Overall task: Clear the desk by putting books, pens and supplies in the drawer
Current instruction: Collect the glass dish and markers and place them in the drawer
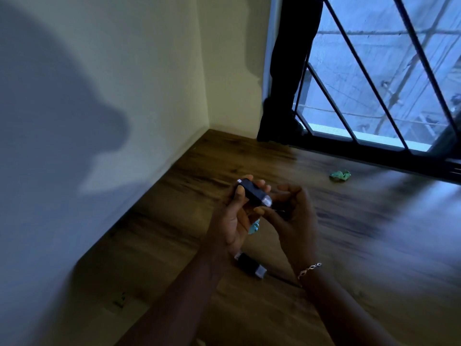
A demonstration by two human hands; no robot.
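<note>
The person's left hand (234, 216) is raised above the wooden desk (361, 245), fingers and thumb curled round a small black object (252, 192) with silvery ends, holding it tilted with one end towards the wall (112, 83). The right hand (293, 216), a bracelet (309, 268) at its wrist, is close against it with curled fingers and its thumb tip at the object's nearer silvery end; I cannot tell whether it truly grips anything. A second black object (249, 265) of the same kind lies on the desk just below the wrists. A teal scrap (255, 227) peeps out under the hands, and a crumpled green paper (340, 175) lies well apart, near the barred window (374, 83).
</note>
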